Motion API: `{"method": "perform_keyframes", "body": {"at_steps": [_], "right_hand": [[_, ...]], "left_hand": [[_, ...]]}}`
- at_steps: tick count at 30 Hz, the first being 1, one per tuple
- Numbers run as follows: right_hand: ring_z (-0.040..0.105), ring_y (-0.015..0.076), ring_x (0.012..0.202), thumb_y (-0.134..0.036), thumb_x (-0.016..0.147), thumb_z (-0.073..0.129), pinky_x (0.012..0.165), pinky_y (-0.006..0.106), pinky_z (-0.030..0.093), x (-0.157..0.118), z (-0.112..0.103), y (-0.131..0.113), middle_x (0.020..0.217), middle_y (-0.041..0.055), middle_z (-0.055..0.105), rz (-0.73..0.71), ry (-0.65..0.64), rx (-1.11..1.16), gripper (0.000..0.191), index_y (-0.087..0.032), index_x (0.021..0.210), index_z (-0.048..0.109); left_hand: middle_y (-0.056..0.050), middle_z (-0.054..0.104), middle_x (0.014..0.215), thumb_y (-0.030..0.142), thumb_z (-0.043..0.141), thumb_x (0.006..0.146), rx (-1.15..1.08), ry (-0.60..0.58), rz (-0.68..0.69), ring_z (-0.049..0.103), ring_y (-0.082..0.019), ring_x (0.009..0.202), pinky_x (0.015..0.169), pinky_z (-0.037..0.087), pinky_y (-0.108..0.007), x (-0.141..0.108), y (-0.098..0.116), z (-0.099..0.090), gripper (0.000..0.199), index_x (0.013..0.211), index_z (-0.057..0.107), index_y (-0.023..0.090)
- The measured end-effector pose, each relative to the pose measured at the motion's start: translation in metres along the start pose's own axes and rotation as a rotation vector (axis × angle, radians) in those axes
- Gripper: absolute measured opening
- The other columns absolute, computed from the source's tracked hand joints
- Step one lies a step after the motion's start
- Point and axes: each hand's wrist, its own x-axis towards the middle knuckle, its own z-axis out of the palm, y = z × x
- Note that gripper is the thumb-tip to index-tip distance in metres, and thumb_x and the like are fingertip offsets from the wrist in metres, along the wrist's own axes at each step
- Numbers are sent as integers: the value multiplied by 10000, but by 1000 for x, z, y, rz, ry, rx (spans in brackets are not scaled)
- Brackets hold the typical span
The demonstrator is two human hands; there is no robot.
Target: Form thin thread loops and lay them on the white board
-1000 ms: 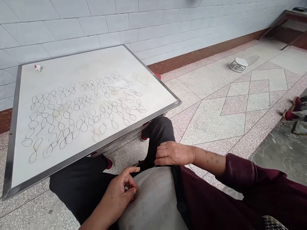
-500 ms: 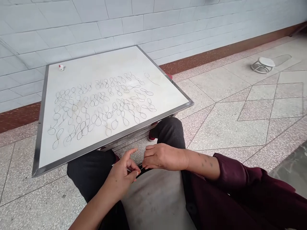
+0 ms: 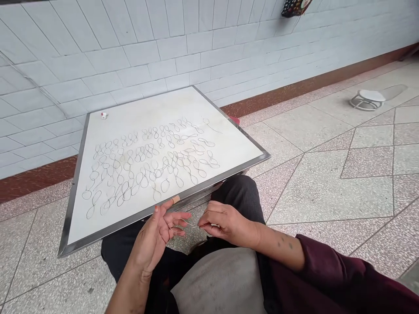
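Observation:
My left hand (image 3: 153,237) is open over my lap, palm turned up and fingers spread, with a band wrapped round one fingertip. A thin, pale strand like thread or wire (image 3: 188,223) runs across its fingers to my right hand (image 3: 227,224). There the fingertips are closed in a pinch on the strand's end. Just beyond both hands is the white table (image 3: 166,104) with a metal edge. On it lie many thin dark loops (image 3: 142,179), mostly twisted into figure-eights, in rough rows. One loop with a long tail (image 3: 206,121) lies apart at the right.
A small red-and-white object (image 3: 104,115) sits at the table's far left corner. A tiled wall (image 3: 173,61) stands behind. On the floor at the right is a low white stool (image 3: 368,100). A dark patterned item (image 3: 294,6) hangs on the wall. Grey cloth (image 3: 222,279) covers my lap.
My left hand has opened from a pinch and turned palm up, its fingers spreading. The strand now shows between the hands. My right hand keeps its pinch. The view has tilted up slightly.

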Motion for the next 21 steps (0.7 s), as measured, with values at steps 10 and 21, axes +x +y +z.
{"method": "perform_keyframes", "body": {"at_steps": [10, 21], "right_hand": [[556, 146, 672, -175, 962, 547, 614, 243, 480, 5, 20, 1, 741, 24, 604, 94, 204, -107, 83, -188, 940, 625], [542, 139, 612, -201, 964, 539, 544, 234, 439, 6, 29, -1, 708, 17, 598, 87, 221, -113, 119, -183, 905, 640]], "left_hand": [[-99, 739, 1113, 327, 820, 742, -92, 186, 196, 647, -254, 1119, 990, 469, -389, 7, -48, 26, 428, 1141, 713, 216], [-46, 721, 921, 380, 848, 706, 3, 284, 263, 650, -179, 868, 831, 522, -313, 11, -47, 27, 463, 1133, 749, 234]]}}
